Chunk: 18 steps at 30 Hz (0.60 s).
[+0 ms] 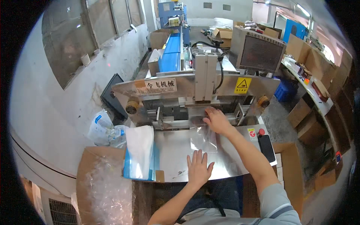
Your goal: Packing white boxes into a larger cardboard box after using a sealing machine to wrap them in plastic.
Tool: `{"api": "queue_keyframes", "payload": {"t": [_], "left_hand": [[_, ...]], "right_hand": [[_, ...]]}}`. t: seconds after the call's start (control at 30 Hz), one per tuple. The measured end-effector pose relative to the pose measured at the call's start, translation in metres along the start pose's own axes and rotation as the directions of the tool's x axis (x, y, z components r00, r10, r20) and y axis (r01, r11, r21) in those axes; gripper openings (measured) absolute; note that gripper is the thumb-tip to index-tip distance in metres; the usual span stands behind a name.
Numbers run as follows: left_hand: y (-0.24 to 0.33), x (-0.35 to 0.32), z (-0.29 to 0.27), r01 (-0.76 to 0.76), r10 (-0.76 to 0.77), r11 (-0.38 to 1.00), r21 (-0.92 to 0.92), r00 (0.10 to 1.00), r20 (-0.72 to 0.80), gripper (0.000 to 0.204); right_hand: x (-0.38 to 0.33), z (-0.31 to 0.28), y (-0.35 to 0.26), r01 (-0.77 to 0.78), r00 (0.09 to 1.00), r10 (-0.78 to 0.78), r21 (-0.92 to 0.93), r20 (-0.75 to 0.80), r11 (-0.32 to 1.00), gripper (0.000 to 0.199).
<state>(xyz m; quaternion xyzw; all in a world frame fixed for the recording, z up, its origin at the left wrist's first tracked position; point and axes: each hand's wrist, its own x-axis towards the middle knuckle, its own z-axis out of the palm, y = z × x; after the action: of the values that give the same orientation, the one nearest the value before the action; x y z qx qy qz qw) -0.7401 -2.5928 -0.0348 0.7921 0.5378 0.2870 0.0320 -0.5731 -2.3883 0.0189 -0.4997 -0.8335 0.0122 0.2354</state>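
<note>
A clear plastic bag (203,139) lies on the shiny metal worktop (170,157) of a press-like machine. Its far end reaches under the machine's central head (206,77). My left hand (199,168) rests at the bag's near edge, palm down with the fingers spread. Farther forward, my right hand (217,120) is at the bag's far end, just below the head. Its thumb and fingers are apart, and no grip on the bag shows. To the left of the bag stands a blue box (156,161) with white sheets (140,144) sticking out.
A carton of clear plastic bags (108,187) stands at lower left. On the worktop's right are a red button (261,132) and a black panel (266,148). Behind the machine are a blue conveyor (171,50) and a monitor-like box (261,52). Another carton (290,168) sits at right.
</note>
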Motion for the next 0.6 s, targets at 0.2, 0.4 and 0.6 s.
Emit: {"api": "queue_keyframes", "payload": {"t": [0.2, 0.4, 0.6], "left_hand": [[-0.001, -0.007, -0.005, 0.06, -0.06, 0.996, -0.073, 0.998, 0.006, 0.055], [0.0, -0.007, -0.011, 0.091, -0.099, 0.987, -0.133, 0.993, -0.058, 0.066], [-0.009, -0.011, -0.004, 0.171, -0.278, 0.921, -0.35, 0.917, -0.284, 0.071]], "right_hand": [[0.012, -0.008, -0.006, -0.006, 0.999, 0.008, -0.049, 0.036, 0.999, 0.056], [0.014, -0.012, -0.009, -0.017, 0.999, 0.02, -0.076, 0.038, 0.997, 0.058], [0.022, -0.011, -0.008, -0.017, 0.999, 0.024, -0.186, 0.037, 0.982, 0.059]]}}
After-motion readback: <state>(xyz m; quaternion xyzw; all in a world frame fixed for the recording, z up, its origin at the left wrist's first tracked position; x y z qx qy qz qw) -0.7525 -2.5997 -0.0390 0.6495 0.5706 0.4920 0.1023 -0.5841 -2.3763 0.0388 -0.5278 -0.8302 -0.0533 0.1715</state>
